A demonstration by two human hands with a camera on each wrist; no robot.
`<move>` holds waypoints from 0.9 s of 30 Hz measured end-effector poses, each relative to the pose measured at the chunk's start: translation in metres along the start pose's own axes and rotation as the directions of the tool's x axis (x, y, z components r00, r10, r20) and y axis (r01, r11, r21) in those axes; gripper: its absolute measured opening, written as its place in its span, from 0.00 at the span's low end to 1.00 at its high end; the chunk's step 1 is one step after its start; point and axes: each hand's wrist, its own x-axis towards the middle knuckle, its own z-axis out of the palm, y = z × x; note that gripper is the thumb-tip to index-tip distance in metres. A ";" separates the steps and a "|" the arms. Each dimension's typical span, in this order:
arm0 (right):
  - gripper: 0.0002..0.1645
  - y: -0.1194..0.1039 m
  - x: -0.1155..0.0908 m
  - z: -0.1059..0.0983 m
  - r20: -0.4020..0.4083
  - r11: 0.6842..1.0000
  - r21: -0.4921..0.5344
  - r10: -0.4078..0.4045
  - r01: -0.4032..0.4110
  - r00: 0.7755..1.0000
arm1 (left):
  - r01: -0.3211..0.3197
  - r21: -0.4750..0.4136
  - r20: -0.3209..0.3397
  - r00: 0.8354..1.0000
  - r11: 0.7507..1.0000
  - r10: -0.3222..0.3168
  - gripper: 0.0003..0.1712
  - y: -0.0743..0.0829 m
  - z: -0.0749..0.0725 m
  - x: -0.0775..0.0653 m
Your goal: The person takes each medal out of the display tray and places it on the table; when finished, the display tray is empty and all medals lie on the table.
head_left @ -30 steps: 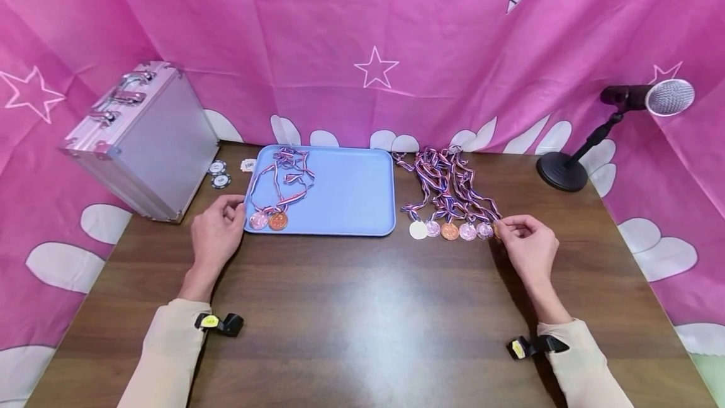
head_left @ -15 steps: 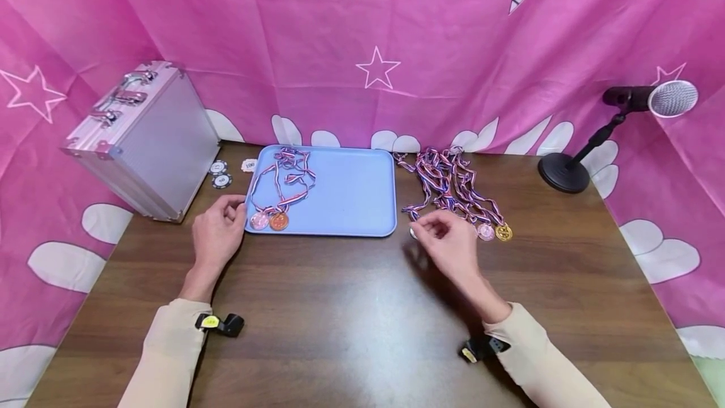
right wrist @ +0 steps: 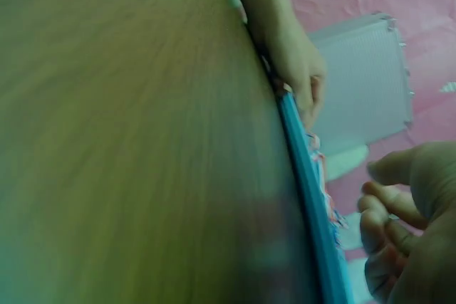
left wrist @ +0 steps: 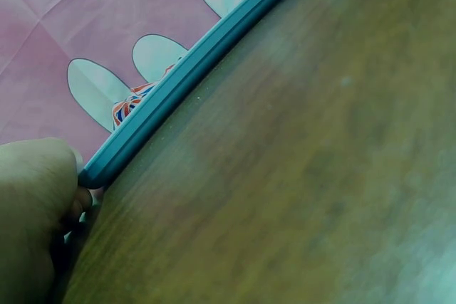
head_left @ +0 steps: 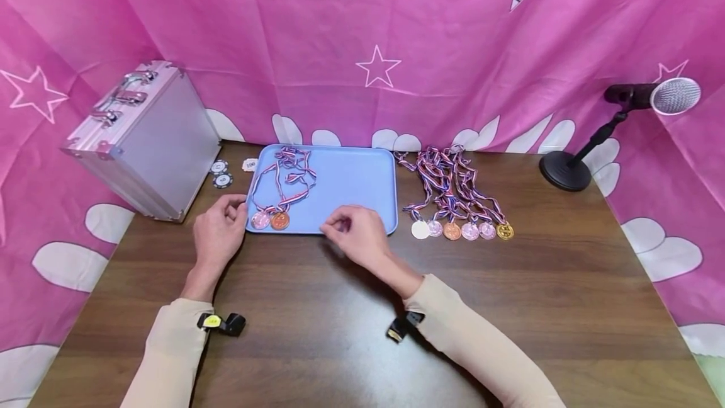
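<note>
left hand (head_left: 218, 230) pinches blue tray (head_left: 355, 175) by its corner, apparently steadying it, while right hand (head_left: 359, 235), loosely curled, hovers empty

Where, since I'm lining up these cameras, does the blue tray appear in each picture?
Head: the blue tray lies slightly left of centre.
Left wrist: tray rim slants from lower left to the top edge.
Right wrist: tray rim descends right of centre to the bottom.
Shared landmark: left hand, at the tray's near-left corner.
</note>
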 end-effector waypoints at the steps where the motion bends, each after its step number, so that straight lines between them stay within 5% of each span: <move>1: 0.07 0.003 0.005 0.010 -0.009 1.000 -0.003 -0.022 0.022 1.000 | 0.001 0.002 0.000 1.000 1.000 -0.001 0.13 0.000 0.000 -0.001; 8: 0.13 -0.012 0.034 0.053 0.000 0.993 -0.115 0.003 -0.003 1.000 | 0.003 -0.001 -0.004 1.000 1.000 -0.003 0.13 0.002 -0.002 -0.001; 16: 0.28 -0.029 0.046 0.078 -0.056 0.923 -0.377 0.066 -0.082 0.996 | -0.014 0.009 -0.012 1.000 1.000 0.014 0.13 0.000 -0.001 0.001; 21: 0.27 -0.017 0.048 0.065 -0.038 0.931 -0.349 0.099 -0.106 0.994 | 0.006 0.012 0.010 1.000 1.000 -0.006 0.14 0.001 0.001 0.001; 27: 0.17 0.028 0.044 0.041 -0.002 0.947 -0.275 0.175 -0.168 0.985 | 0.002 0.008 0.005 1.000 1.000 -0.002 0.13 0.001 -0.002 -0.001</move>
